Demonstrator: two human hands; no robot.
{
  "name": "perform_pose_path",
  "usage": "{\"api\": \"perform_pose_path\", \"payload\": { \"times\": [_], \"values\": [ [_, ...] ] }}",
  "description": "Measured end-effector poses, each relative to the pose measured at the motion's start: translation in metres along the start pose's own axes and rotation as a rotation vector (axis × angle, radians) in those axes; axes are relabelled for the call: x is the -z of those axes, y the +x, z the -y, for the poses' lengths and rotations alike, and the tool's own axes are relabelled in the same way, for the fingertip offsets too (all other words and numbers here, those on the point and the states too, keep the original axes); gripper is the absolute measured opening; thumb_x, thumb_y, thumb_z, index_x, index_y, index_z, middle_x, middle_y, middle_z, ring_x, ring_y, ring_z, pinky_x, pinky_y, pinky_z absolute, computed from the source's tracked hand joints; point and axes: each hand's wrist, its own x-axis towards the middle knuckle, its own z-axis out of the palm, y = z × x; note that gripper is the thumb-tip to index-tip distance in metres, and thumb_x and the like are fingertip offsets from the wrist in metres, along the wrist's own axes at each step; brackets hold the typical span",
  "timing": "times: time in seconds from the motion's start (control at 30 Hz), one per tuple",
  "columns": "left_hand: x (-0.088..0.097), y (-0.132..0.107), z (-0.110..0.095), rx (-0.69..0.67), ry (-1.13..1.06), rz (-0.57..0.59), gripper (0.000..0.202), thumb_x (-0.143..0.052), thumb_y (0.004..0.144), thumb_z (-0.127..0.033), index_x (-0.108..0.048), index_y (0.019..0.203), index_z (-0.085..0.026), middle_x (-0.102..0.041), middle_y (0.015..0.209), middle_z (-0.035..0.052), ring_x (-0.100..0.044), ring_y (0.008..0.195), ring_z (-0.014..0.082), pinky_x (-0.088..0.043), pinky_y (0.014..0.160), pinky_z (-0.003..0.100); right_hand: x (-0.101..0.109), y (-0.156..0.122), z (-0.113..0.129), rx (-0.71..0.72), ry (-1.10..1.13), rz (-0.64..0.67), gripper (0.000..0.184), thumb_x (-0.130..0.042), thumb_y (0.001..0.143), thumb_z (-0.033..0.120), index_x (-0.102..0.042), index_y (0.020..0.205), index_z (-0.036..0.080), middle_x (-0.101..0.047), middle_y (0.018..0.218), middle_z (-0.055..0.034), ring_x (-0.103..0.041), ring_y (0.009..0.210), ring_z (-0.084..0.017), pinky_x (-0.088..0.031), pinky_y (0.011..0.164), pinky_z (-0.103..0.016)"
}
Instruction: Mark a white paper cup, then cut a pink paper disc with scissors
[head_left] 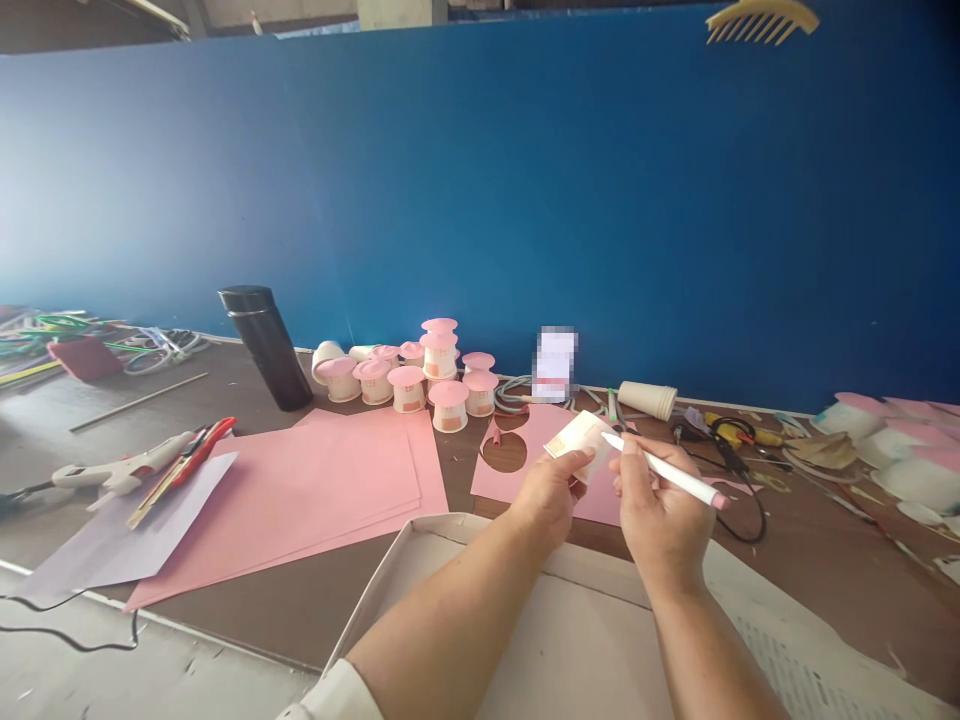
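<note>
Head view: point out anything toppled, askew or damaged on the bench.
A paper cup lies on its side by the blue wall, and the pink sheet near the hands has a round hole cut through it. The left hand grips a small cup and the right hand a pen; neither looks odd.

2 forearms reach forward — left hand (551, 490) pinching, right hand (660, 510) curled in a writing grip.

A: what's cluttering that tabletop (289, 605)?
B: black flask (266, 345), bunch of pink-lidded paper cups (420, 375) near it, pink paper sheets (315, 490) in front, glue gun (127, 468) touching red scissors (204, 448).
</note>
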Motion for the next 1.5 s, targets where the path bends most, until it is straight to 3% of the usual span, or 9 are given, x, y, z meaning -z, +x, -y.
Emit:
{"api": "perform_pose_path", "payload": {
  "times": [0.73,1.5],
  "values": [
    [-0.0041,-0.0023,-0.0042,0.01,0.006,-0.028,0.039,-0.083,0.052,-0.026,-0.068,0.087,-0.016,-0.061,0.086,0.0026,-0.046,0.071,0.0095,-0.035,0.071,0.025,0.0002,-0.0009,0.002,0.019,-0.063,0.028,0.028,-0.058,0.084,0.043,-0.064,0.086,0.016,-0.068,0.07,-0.0067,-0.063,0.059,-0.017,-0.049,0.059,-0.028],
    [-0.0012,0.0012,-0.0018,0.006,-0.01,-0.043,0.04,-0.083,0.053,-0.026,-0.067,0.089,-0.016,-0.064,0.09,0.0044,-0.052,0.078,0.0124,-0.036,0.072,0.026,-0.0017,-0.0015,-0.0006,0.029,-0.084,0.048,0.028,-0.058,0.084,0.044,-0.064,0.085,0.017,-0.068,0.067,-0.0066,-0.062,0.055,-0.017,-0.049,0.057,-0.029]
  ]
}}
